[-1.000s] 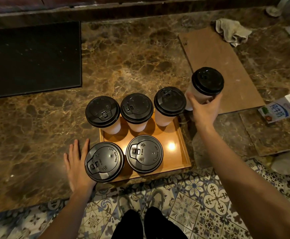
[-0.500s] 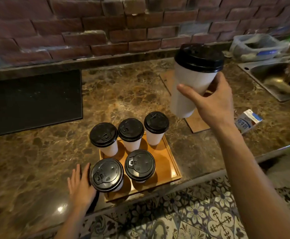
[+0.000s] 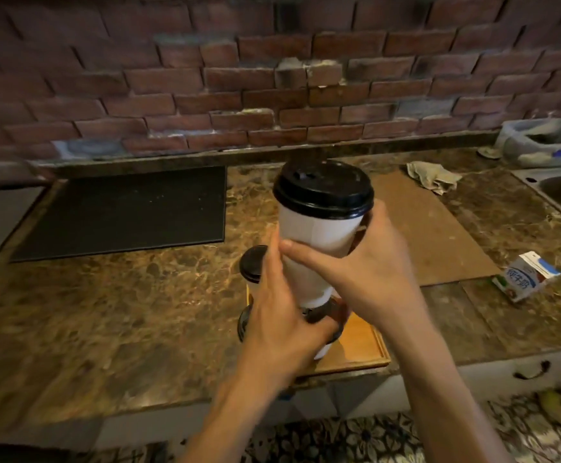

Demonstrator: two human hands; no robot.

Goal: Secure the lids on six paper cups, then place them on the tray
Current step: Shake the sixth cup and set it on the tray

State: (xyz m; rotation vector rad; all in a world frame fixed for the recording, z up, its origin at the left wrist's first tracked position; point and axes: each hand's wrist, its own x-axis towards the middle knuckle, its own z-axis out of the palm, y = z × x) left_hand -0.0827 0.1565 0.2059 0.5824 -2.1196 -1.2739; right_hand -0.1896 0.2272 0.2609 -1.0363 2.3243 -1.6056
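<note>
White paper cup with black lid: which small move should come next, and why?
Probably lower the white paper cup onto the bare right corner of the orange wooden tray: black lid is on; left hand and right hand hold it above.

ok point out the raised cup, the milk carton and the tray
raised cup (image 3: 319, 233): head view, white side wall just under the lid
milk carton (image 3: 519, 280): head view, printed front face
tray (image 3: 359, 342): head view, bare wooden floor near its right corner
</note>
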